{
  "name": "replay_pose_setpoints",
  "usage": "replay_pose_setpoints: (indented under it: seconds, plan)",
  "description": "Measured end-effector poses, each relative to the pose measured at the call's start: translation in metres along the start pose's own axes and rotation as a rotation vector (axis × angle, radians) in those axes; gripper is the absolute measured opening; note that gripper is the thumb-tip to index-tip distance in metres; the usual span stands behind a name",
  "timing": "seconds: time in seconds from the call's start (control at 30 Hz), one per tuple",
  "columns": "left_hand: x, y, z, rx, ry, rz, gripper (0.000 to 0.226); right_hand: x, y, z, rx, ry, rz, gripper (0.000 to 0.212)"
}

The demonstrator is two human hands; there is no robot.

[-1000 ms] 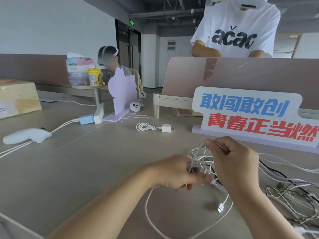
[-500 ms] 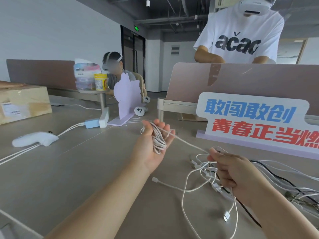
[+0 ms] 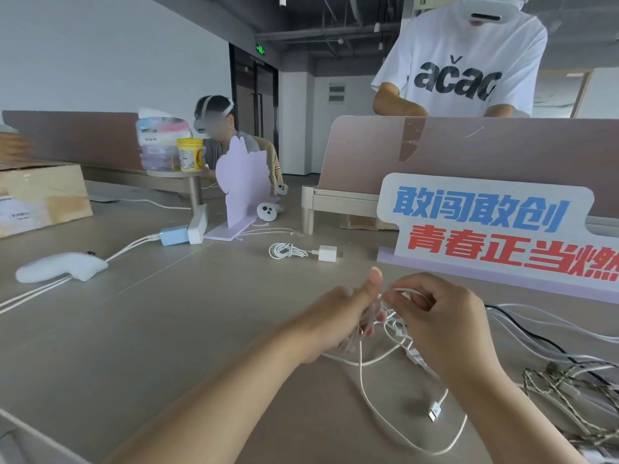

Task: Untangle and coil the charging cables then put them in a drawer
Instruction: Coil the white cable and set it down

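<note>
While our left hand point(image 3: 348, 316) grips the half-made coil of white cable point(image 3: 361, 366) above the counter point(image 3: 167, 329) and our right hand point(image 3: 442, 319) pinches the next strand, we fear the trailing plug point(image 3: 434, 411) may catch in the tangle point(image 3: 566, 383) nearby and pull the loops loose.

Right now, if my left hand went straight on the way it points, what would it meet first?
Probably your right hand, just ahead, with the cable strung between; depth is unclear.
</note>
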State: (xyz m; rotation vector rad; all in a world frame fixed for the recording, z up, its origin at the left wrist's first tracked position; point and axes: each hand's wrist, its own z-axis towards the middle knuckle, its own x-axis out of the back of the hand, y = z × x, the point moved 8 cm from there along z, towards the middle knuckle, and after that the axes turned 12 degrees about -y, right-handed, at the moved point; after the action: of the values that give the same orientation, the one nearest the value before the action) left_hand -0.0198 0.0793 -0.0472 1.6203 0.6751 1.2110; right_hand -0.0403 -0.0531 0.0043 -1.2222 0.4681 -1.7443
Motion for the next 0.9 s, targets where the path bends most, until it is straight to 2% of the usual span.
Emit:
replay_pose_setpoints:
  seconds: [0.13,0.27,0.33,0.43,0.5,0.57,0.63,0.7,0.77,0.9]
  plan:
    - [-0.024,0.01,-0.008,-0.078,-0.29,-0.015,0.046,-0.006,-0.001,-0.001,-0.012,-0.082,0.133,0.024]
    - [-0.024,0.014,-0.01,-0.142,-0.31,-0.026,0.044,-0.012,-0.004,0.002,-0.028,-0.169,0.269,0.02]
    - [-0.016,0.018,-0.008,-0.216,-0.216,-0.063,0.043,-0.014,0.004,0.004,-0.093,-0.207,0.391,0.016]
    - [0.023,0.017,-0.007,-0.269,0.161,-0.251,0.043,-0.016,0.025,0.005,-0.271,-0.241,0.634,0.02]
    - [0.051,0.01,-0.01,-0.282,0.354,-0.583,0.047,-0.018,0.035,0.006,-0.347,-0.262,0.78,0.019]
    - [0.068,0.005,-0.011,-0.356,0.394,-0.962,0.049,-0.021,0.04,0.005,-0.383,-0.303,0.832,0.019]
    - [0.074,0.003,-0.013,-0.418,0.39,-1.196,0.048,-0.027,0.041,0.004,-0.398,-0.348,0.806,0.018]
    - [0.07,0.001,-0.013,-0.433,0.378,-1.305,0.046,-0.026,0.041,0.004,-0.379,-0.342,0.677,0.014]
    - [0.067,-0.003,-0.009,-0.412,0.383,-1.327,0.044,-0.021,0.036,0.005,-0.318,-0.311,0.501,0.021]
    - [0.073,-0.013,-0.004,-0.301,0.472,-1.169,0.045,-0.018,0.019,0.006,-0.162,-0.256,0.189,0.01]
